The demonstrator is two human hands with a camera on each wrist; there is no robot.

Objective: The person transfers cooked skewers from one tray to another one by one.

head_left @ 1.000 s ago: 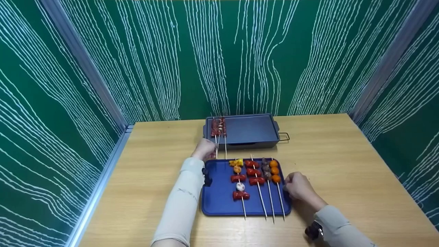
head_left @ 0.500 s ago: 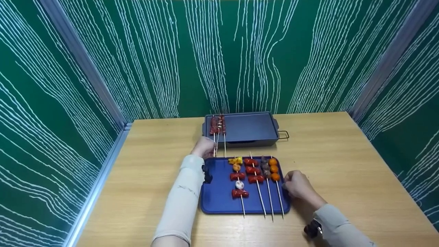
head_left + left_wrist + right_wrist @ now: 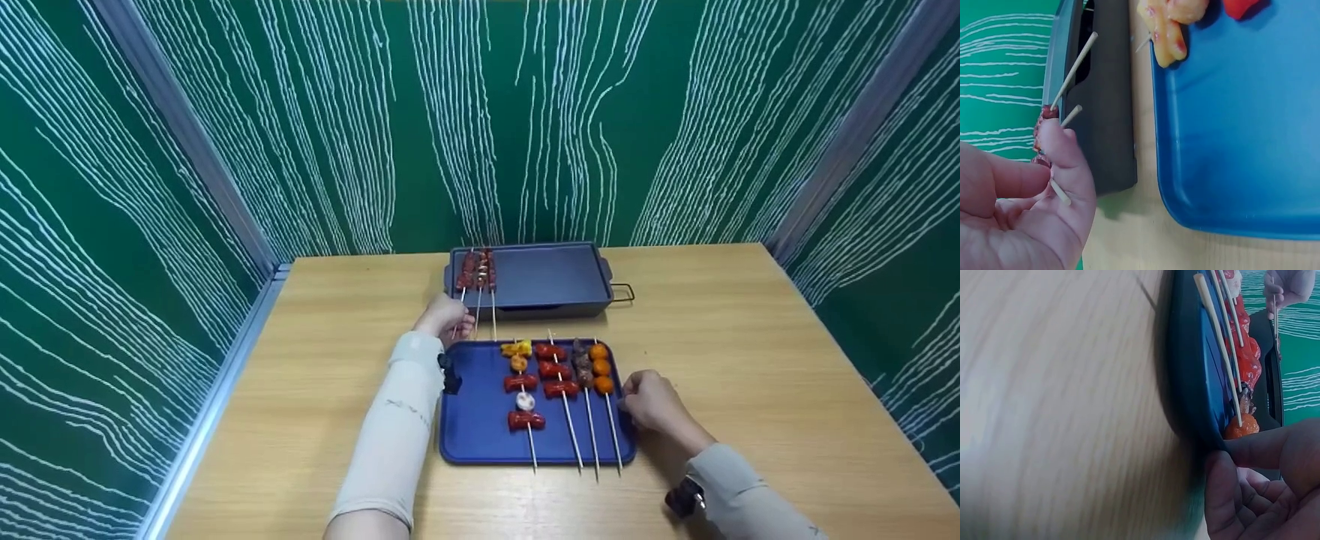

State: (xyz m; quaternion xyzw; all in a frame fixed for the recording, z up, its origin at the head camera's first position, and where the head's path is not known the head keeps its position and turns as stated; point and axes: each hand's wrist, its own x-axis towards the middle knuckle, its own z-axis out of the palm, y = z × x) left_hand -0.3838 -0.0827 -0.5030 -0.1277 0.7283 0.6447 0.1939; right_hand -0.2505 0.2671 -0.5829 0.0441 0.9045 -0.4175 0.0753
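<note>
My left hand [image 3: 448, 315] pinches the stick of the leftmost meat skewer [image 3: 467, 271] between thumb and fingers; in the left wrist view the stick's end [image 3: 1061, 192] pokes out below the thumb. That skewer lies tilted on the dark grill pan [image 3: 547, 274], beside two more skewers [image 3: 486, 271]. At the right edge of the blue tray [image 3: 480, 442], my right hand [image 3: 651, 401] pinches the rim, as the right wrist view shows. On the tray lie a mixed skewer [image 3: 523, 382], a red sausage skewer [image 3: 555, 369], a brown meat skewer [image 3: 582, 364] and an orange ball skewer [image 3: 601, 369].
The grill pan has a wire handle [image 3: 622, 292] on its right side. It stands behind the tray on the wooden table [image 3: 337, 322], close to the green wall [image 3: 435, 150] with white lines. Several sticks overhang the tray's front edge.
The stick in my left hand has swung to the left at its near end, away from its two neighbours. My right hand stays at the tray's rim.
</note>
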